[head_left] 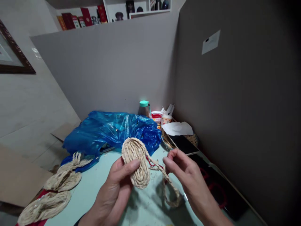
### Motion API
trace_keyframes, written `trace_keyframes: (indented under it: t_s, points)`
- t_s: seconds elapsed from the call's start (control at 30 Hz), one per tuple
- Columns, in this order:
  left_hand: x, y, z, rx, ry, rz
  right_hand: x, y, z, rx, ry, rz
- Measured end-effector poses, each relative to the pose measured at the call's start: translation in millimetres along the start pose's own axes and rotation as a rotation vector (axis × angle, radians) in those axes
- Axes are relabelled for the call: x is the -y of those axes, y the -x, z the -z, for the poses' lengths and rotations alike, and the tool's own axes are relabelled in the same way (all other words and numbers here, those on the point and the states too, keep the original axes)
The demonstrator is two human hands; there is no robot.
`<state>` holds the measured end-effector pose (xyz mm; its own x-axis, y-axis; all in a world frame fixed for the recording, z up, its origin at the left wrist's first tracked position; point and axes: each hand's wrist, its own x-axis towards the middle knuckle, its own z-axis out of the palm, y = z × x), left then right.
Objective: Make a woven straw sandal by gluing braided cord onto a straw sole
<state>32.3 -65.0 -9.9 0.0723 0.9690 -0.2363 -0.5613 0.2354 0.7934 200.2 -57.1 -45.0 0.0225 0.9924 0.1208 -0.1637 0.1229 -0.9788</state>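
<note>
An oval coil of straw braid [135,163], shaped like a small shoe sole, stands tilted above the table. My left hand [117,182] grips it, thumb across its front and fingers behind. From the coil's right side a loose tail of braid [172,201] runs down and loops below my right hand. Red thread [152,162] shows beside this tail. Right of the coil, my right hand [185,172] is closed, its thumb and fingertips nearly together. Whatever they pinch, if anything, is too small to make out.
Several straw pieces [48,204] lie at the left edge of the pale table [94,194]. Behind the coil is a blue plastic bag [103,131]. A green-lidded bottle [144,108], paper cup [166,119] and wicker basket [194,138] stand by the grey partitions [122,69].
</note>
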Motion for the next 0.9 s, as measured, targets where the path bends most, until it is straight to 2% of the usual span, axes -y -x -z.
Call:
trace_keyframes:
  t_s: [0.27,0.37,0.43,0.73,0.83,0.9]
  points:
    - [-1,1,18.3,-0.052,0.025,0.016,6,-7,19,-0.222,-0.134,0.087]
    - [-4,1,19.2,-0.051,-0.006,-0.022,12,-13,26,-0.340,-0.221,0.109]
    - [-4,3,17.1,-0.041,-0.027,-0.046,14,-14,28,-0.389,-0.190,0.120]
    - [9,15,2.6,0.033,-0.121,-0.049,10,1,18,-0.205,0.183,0.134]
    - [12,15,3.5,0.042,-0.051,0.028,13,1,14,-0.141,0.175,0.191]
    - [11,14,4.6,0.009,0.012,0.077,15,0,13,-0.052,0.150,0.207]
